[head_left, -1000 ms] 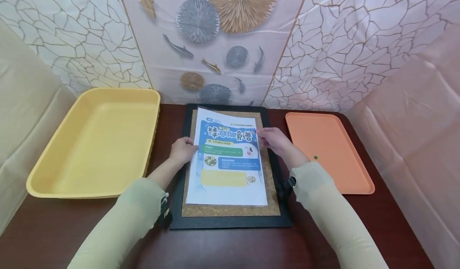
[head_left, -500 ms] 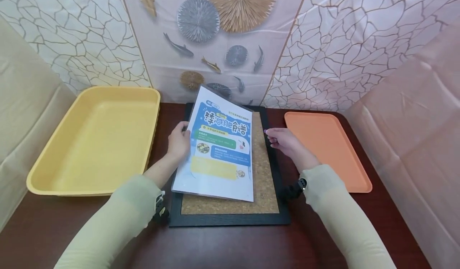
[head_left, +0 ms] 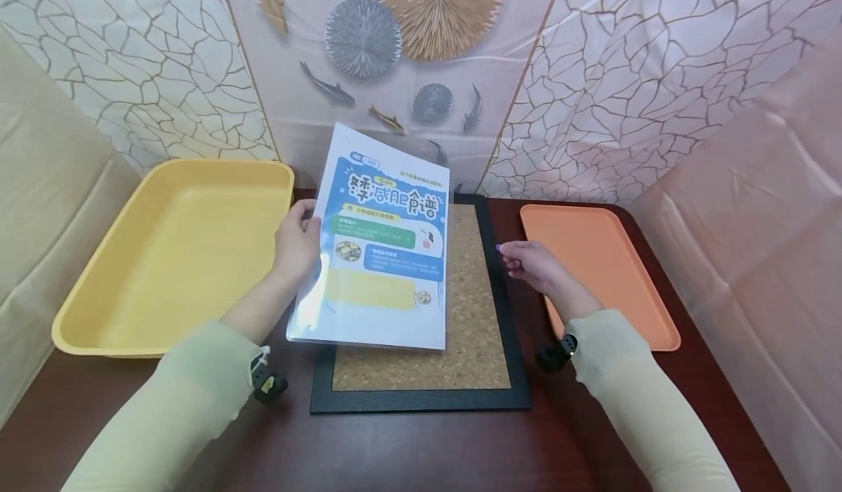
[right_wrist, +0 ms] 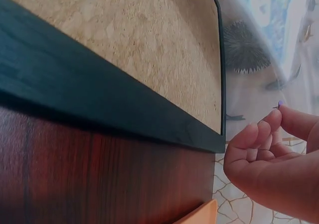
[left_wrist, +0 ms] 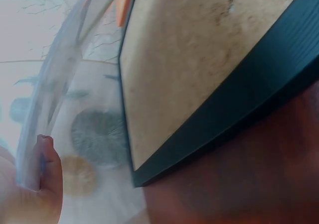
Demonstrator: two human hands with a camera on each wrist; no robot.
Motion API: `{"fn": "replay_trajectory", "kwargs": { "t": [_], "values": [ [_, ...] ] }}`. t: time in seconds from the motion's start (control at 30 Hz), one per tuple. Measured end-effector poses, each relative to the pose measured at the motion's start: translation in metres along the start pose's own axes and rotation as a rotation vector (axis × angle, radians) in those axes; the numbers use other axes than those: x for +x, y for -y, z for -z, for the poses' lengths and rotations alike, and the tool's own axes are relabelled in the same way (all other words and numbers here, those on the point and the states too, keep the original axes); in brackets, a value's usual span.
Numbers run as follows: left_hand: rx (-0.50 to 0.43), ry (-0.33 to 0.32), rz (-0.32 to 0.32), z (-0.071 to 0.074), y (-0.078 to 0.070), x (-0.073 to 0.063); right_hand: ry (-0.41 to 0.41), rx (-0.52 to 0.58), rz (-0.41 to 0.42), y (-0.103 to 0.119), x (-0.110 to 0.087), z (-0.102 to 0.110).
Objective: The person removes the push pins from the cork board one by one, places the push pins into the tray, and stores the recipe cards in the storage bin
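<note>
My left hand (head_left: 297,243) grips the left edge of a laminated printed sheet (head_left: 384,258), which is raised and tilted above the black-framed cork board (head_left: 470,309). In the left wrist view the clear sheet edge (left_wrist: 55,79) passes between thumb (left_wrist: 50,174) and fingers. To the right of the frame, my right hand (head_left: 536,265) pinches a small purple thumbtack (head_left: 500,248) between thumb and forefinger. The right wrist view shows its purple head (right_wrist: 280,103) and thin point beyond the fingertips. The sheet hides the upper left of the board.
A deep yellow tub (head_left: 177,258) stands at the left of the dark wood table (head_left: 421,452). On the right lies a shallow orange tray (head_left: 605,265), partly behind my right hand and forearm. Patterned cloth (head_left: 395,90) hangs behind.
The sheet has come up off the board and shifted left with my left hand. My right hand has drawn away to the right with the purple thumbtack.
</note>
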State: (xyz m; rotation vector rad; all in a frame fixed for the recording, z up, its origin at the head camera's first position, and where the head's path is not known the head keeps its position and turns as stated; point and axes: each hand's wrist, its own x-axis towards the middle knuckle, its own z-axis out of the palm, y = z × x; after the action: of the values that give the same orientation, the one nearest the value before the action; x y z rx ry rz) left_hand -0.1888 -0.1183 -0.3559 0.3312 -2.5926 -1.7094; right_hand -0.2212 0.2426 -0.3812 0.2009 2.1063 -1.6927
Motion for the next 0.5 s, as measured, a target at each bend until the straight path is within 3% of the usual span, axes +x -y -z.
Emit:
{"fn": "replay_trajectory", "kwargs": {
  "t": [0.17,0.33,0.5],
  "values": [
    [-0.014,-0.007,0.002,0.022,-0.013,-0.003,-0.009,-0.002,-0.005,-0.003,-0.005,0.009],
    [-0.05,-0.013,-0.001,0.049,-0.017,-0.001,-0.009,-0.005,-0.002,-0.006,-0.009,0.016],
    [-0.019,-0.089,-0.021,0.082,-0.013,0.004,-0.013,-0.021,0.007,-0.008,-0.012,0.022]
  ]
}}
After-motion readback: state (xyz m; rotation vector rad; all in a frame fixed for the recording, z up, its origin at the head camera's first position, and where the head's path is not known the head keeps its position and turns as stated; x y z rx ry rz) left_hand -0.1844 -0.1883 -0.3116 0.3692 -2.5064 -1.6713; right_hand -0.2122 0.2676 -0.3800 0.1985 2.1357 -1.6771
